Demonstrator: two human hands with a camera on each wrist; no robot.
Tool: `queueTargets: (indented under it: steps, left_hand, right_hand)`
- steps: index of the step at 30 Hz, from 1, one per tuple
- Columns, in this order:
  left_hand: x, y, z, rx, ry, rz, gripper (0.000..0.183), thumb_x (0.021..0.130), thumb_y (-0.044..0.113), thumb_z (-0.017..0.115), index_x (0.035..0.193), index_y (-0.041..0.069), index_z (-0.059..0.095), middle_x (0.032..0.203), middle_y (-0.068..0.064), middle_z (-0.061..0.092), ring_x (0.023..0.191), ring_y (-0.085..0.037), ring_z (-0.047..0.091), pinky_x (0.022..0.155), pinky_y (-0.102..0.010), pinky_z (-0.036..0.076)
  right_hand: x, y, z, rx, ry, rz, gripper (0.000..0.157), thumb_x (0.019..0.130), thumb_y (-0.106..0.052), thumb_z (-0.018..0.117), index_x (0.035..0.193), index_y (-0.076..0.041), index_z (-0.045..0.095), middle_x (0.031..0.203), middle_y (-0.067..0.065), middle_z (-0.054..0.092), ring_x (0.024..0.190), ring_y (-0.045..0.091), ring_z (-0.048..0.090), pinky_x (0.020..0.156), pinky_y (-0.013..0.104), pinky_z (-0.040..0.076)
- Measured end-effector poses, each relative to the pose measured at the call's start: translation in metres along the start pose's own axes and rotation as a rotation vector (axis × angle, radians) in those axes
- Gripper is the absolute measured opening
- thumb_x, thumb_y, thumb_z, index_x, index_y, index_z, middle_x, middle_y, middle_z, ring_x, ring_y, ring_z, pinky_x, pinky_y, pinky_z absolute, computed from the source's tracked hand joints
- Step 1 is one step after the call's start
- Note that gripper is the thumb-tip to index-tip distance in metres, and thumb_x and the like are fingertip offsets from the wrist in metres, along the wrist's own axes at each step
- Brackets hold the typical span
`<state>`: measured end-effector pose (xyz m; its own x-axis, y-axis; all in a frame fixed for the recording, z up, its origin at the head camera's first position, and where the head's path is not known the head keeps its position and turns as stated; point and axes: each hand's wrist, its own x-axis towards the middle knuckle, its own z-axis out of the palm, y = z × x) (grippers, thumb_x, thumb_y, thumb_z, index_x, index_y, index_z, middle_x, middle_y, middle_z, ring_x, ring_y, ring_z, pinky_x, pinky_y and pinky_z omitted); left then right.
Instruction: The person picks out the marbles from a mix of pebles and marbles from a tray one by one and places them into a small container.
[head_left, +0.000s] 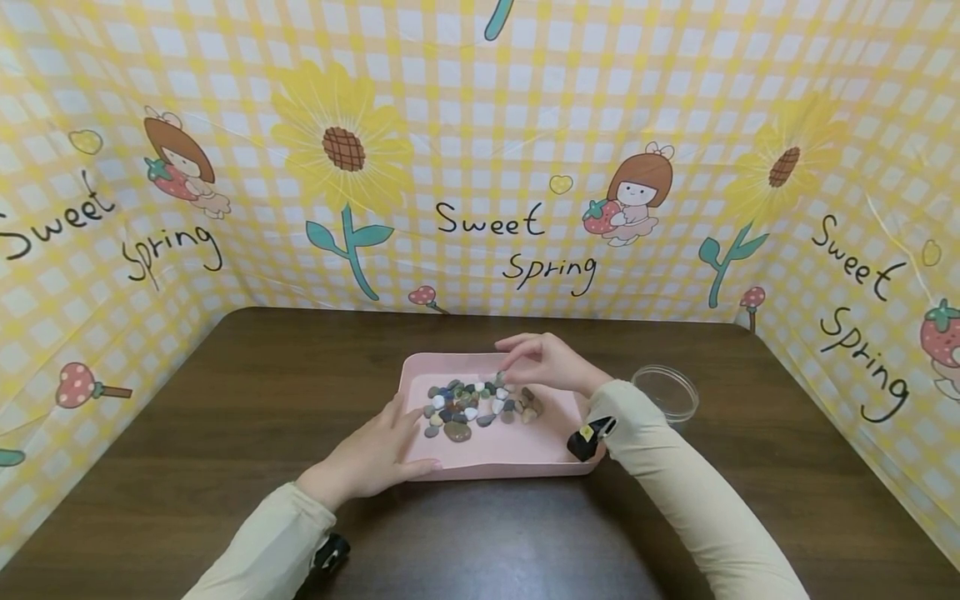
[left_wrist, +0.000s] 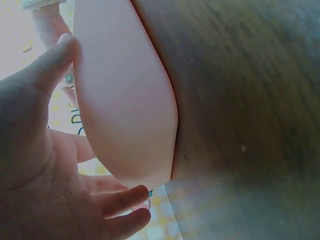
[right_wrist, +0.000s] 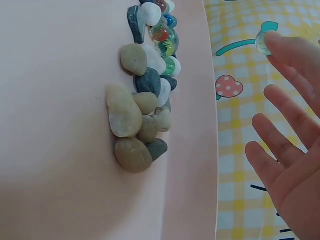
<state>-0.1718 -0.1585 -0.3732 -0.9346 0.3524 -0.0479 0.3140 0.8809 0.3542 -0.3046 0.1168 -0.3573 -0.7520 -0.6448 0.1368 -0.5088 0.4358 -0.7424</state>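
Observation:
A pink tray (head_left: 510,472) holds a cluster of pebbles and glass marbles. My right hand (head_left: 551,364) hovers above its far side, pinching a clear greenish glass marble (right_wrist: 263,44) between thumb and index finger while the other fingers spread apart. Beneath it are tan pebbles (right_wrist: 124,111), dark and white stones, and a green-swirled marble (right_wrist: 165,48). My left hand (head_left: 371,454) rests against the near left corner of the tray. In the left wrist view its thumb (left_wrist: 60,57) touches the rim, and the loosely extended fingers reach along the outer wall.
A round clear plastic lid or dish (head_left: 666,393) lies on the dark wooden table (head_left: 300,375), right of the tray beside my right forearm. A large brown pebble (head_left: 457,432) sits at the cluster's near edge. Yellow checked cloth (head_left: 480,167) walls in the back and sides.

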Motion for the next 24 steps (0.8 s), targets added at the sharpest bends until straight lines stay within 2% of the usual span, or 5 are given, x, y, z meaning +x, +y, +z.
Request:
queueTargets:
  steps: [5, 12, 24]
  left_hand:
    - [0.000, 0.000, 0.000, 0.004, 0.010, 0.011, 0.083, 0.083, 0.057, 0.059, 0.138, -0.002, 0.040, 0.148, -0.036, 0.020, 0.130, -0.047, 0.037, 0.102, -0.053, 0.038]
    - [-0.001, -0.001, 0.000, 0.008, 0.018, 0.022, 0.083, 0.082, 0.058, 0.059, 0.137, -0.002, 0.040, 0.147, -0.035, 0.021, 0.130, -0.047, 0.039, 0.101, -0.053, 0.039]
    - [-0.001, -0.001, 0.000, 0.011, 0.023, 0.027, 0.084, 0.082, 0.058, 0.059, 0.137, -0.002, 0.040, 0.148, -0.035, 0.021, 0.130, -0.046, 0.038, 0.101, -0.052, 0.039]
  right_hand:
    - [-0.004, -0.001, -0.004, -0.002, 0.014, -0.007, 0.014, 0.079, -0.018, 0.075, 0.092, -0.012, 0.074, 0.132, 0.008, 0.058, 0.129, 0.024, 0.047, 0.108, 0.046, 0.035]
    - [-0.010, -0.003, -0.009, 0.009, 0.028, -0.020, 0.014, 0.080, -0.016, 0.073, 0.092, -0.009, 0.073, 0.133, 0.014, 0.056, 0.129, 0.027, 0.046, 0.109, 0.046, 0.034]
    - [-0.026, -0.006, -0.021, 0.005, 0.065, 0.003, 0.012, 0.081, -0.016, 0.072, 0.092, -0.011, 0.073, 0.133, 0.010, 0.056, 0.128, 0.026, 0.047, 0.108, 0.045, 0.036]
